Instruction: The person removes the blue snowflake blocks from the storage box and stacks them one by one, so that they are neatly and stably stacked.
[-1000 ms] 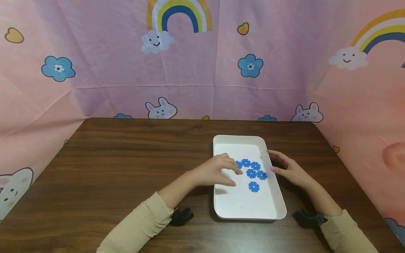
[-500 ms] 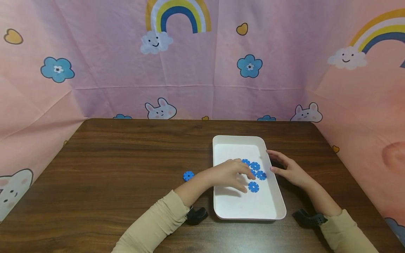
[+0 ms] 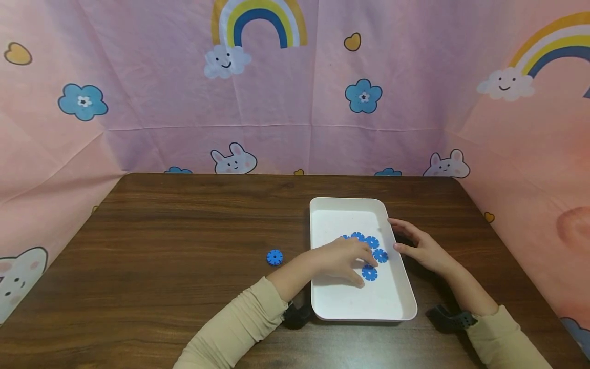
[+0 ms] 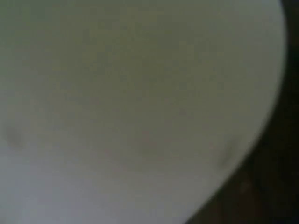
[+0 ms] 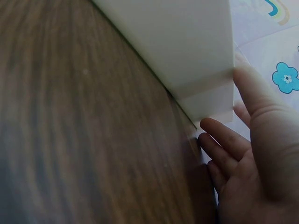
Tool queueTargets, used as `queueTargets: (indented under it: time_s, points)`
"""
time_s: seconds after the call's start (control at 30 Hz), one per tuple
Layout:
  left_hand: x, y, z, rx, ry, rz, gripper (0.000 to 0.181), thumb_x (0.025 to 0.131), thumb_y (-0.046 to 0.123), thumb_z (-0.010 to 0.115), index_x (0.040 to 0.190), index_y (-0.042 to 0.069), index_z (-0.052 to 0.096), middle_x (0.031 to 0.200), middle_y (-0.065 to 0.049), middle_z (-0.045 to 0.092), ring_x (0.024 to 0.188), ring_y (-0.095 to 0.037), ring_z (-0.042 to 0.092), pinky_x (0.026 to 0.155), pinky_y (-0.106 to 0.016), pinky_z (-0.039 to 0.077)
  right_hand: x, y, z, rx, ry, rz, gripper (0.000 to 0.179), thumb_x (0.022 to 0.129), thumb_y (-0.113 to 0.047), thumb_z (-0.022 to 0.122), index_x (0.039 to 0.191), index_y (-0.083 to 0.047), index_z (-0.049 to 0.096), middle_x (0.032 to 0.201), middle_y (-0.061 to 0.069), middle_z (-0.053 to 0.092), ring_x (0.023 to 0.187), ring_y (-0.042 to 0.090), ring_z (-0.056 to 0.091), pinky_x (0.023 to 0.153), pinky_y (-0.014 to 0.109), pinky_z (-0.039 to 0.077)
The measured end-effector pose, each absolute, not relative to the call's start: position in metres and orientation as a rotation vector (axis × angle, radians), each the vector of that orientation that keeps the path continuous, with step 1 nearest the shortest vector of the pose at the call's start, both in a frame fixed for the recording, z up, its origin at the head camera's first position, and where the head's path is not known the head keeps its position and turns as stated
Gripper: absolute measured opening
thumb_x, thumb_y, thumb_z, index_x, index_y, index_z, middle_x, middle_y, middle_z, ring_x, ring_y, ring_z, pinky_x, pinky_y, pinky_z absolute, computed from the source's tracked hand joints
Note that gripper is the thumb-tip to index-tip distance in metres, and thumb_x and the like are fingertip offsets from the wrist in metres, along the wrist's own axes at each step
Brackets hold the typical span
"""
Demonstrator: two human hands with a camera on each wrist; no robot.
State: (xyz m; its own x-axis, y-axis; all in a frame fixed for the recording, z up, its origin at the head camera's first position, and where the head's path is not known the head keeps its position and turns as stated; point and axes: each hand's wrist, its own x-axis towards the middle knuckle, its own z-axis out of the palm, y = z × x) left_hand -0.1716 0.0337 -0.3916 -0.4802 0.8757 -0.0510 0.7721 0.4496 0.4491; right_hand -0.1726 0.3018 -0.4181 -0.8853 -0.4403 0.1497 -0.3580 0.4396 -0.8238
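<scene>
Several blue notched plastic building discs (image 3: 369,272) lie flat in a white rectangular tray (image 3: 359,302). My left hand (image 3: 338,259) reaches in over the tray's left side, thumb and fingers spread apart around the nearest discs, and hides part of the group. Only a blurred pale surface of the tray (image 4: 140,112) fills the left wrist view. At the tray's right side is my right hand (image 3: 421,251), thumb and fingertips against the outer wall. The right wrist view shows the thumb (image 5: 254,91) at the rim and the other fingers (image 5: 226,137) low beside the wall.
One blue disc (image 3: 274,257) lies on the dark wooden table (image 3: 193,241), left of the tray and close to the left forearm. A black wrist strap (image 3: 454,319) shows by the right sleeve. Behind the table hangs a pink printed cloth (image 3: 276,102).
My left hand has moved right and lower over the tray, toward the front discs. The disc on the table, mostly hidden by the forearm before, now shows. The right hand stays put.
</scene>
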Motion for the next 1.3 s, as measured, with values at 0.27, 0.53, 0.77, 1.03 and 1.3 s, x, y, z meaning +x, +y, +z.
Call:
queueTargets:
  time_s: [0.27, 0.53, 0.77, 1.03, 1.3]
  points:
    - [-0.1693, 0.0383, -0.3951, 1.440, 2.496, 0.451, 0.045, 0.080, 0.040, 0.076, 0.122, 0.026, 0.067, 0.117, 0.010, 0.057, 0.108, -0.006, 0.046, 0.090, -0.027, 0.036, -0.1722, 0.3014, -0.4180, -0.721, 2.583, -1.459, 0.059, 0.091, -0.009, 0.063, 0.143, -0.004, 0.037, 0.141, 0.022, 0.042, 0.124, 0.044, 0.043, 0.093, 0.060, 0.038]
    - [-0.1665, 0.0410, -0.3885, 1.432, 2.489, 0.471, 0.033, 0.079, 0.035, 0.079, 0.109, 0.024, 0.072, 0.108, 0.010, 0.059, 0.103, -0.006, 0.048, 0.089, -0.028, 0.035, -0.1706, 0.3007, -0.4158, -0.720, 2.567, -1.468, 0.060, 0.091, -0.008, 0.063, 0.144, -0.003, 0.035, 0.142, 0.024, 0.041, 0.125, 0.045, 0.042, 0.093, 0.061, 0.037]
    - [-0.1658, 0.0398, -0.3882, 1.453, 2.511, 0.428, 0.031, 0.079, 0.038, 0.078, 0.106, 0.023, 0.073, 0.098, 0.012, 0.061, 0.097, -0.006, 0.046, 0.083, -0.024, 0.035, -0.1709, 0.3004, -0.4172, -0.718, 2.567, -1.474, 0.059, 0.091, -0.008, 0.063, 0.144, -0.003, 0.036, 0.141, 0.024, 0.041, 0.124, 0.045, 0.043, 0.093, 0.060, 0.038]
    - [-0.1674, 0.0366, -0.3932, 1.489, 2.486, 0.530, 0.033, 0.079, 0.035, 0.079, 0.107, 0.019, 0.074, 0.095, 0.015, 0.066, 0.090, -0.004, 0.045, 0.076, -0.017, 0.036, -0.1706, 0.3003, -0.4186, -0.727, 2.562, -1.481, 0.059, 0.091, -0.007, 0.063, 0.144, -0.003, 0.036, 0.140, 0.024, 0.042, 0.124, 0.045, 0.043, 0.093, 0.059, 0.039]
    - [-0.1696, 0.0313, -0.3862, 1.569, 2.485, 0.645, 0.036, 0.078, 0.032, 0.080, 0.109, 0.015, 0.074, 0.099, 0.012, 0.068, 0.095, -0.005, 0.048, 0.084, -0.018, 0.037, -0.1720, 0.3006, -0.4158, -0.732, 2.568, -1.465, 0.059, 0.091, -0.006, 0.062, 0.143, -0.001, 0.036, 0.140, 0.026, 0.042, 0.124, 0.047, 0.041, 0.094, 0.061, 0.036]
